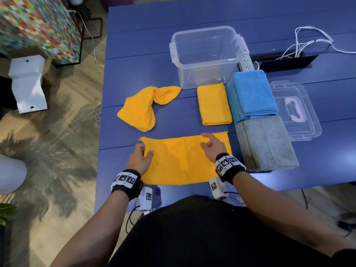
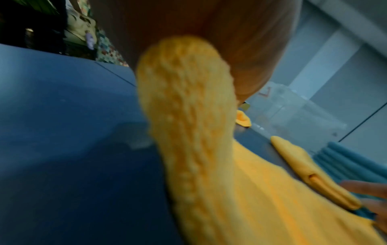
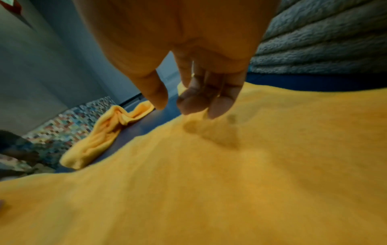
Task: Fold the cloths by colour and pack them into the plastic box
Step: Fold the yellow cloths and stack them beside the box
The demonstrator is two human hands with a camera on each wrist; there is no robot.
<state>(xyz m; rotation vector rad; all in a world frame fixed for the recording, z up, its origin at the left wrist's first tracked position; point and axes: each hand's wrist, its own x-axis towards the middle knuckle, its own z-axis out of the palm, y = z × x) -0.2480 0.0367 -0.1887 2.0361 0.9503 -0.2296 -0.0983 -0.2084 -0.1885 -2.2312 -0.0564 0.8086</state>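
A yellow cloth (image 1: 183, 160), laid out as a wide strip, lies flat at the table's front edge. My left hand (image 1: 145, 150) pinches its left edge, thumb on top; in the left wrist view that edge (image 2: 188, 116) curls up against my palm. My right hand (image 1: 207, 140) hovers over the cloth's far right part with relaxed fingers, and its fingertips (image 3: 217, 106) are at or just above the fabric (image 3: 209, 182). A crumpled yellow cloth (image 1: 142, 108) lies further back on the left. A folded yellow cloth (image 1: 213, 105) sits in front of the empty clear plastic box (image 1: 206, 56).
A folded blue stack (image 1: 252, 95) and a folded grey stack (image 1: 265, 143) lie to the right of the yellow cloths. The box's clear lid (image 1: 296, 112) rests at far right. A power strip (image 1: 247, 60) and white cables (image 1: 308, 41) lie behind.
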